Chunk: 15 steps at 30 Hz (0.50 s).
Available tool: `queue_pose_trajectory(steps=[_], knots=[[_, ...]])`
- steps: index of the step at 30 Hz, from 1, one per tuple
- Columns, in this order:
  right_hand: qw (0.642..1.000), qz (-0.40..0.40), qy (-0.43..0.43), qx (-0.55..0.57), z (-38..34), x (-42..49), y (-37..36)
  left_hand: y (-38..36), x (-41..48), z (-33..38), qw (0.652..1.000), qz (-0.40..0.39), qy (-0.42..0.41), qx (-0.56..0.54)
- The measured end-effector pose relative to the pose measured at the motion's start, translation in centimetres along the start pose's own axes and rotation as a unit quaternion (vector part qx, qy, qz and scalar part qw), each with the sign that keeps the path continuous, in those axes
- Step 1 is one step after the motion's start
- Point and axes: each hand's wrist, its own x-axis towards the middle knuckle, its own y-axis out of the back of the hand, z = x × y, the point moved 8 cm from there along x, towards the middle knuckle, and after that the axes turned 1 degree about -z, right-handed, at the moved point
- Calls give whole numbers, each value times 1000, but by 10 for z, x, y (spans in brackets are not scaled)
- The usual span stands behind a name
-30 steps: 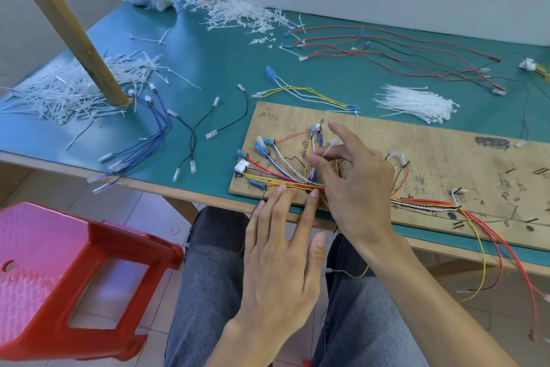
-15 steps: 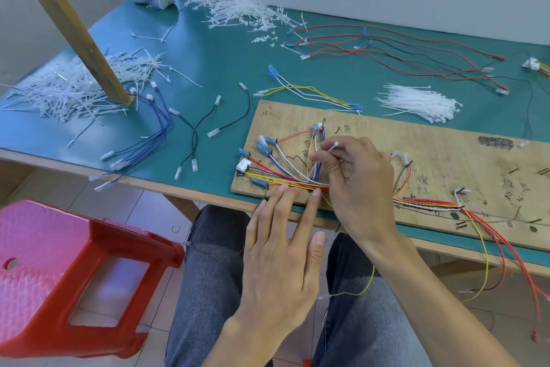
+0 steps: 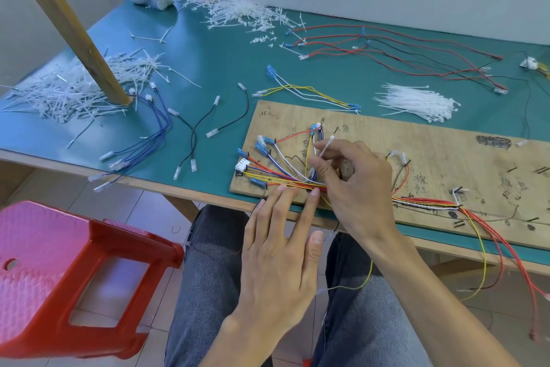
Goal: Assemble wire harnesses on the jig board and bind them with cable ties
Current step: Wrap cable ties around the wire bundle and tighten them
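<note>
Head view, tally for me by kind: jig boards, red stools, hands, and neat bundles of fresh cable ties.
Jig board: 1
Red stool: 1
Hands: 2, left hand and right hand, which pinches one cable tie
Neat cable tie bundle: 1
Total: 5

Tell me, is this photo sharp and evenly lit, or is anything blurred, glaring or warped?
Head view: soft, even light, no glare on the table, only soft shadows under the left hand; head view: the right hand and the tie it pinches are crisp, no motion blur; head view: the wide lens enlarges the near corners, so the stool looms and its top washes to pink.
</note>
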Motion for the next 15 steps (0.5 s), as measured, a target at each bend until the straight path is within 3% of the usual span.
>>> queue_pose_trajectory(steps=[7, 15], knots=[[999, -32, -28, 7, 3, 0, -3, 1, 0, 1, 1000, 8, -2, 1], [999, -18, 7, -27, -8, 0, 1, 2, 1, 2, 1000, 7, -1, -8]])
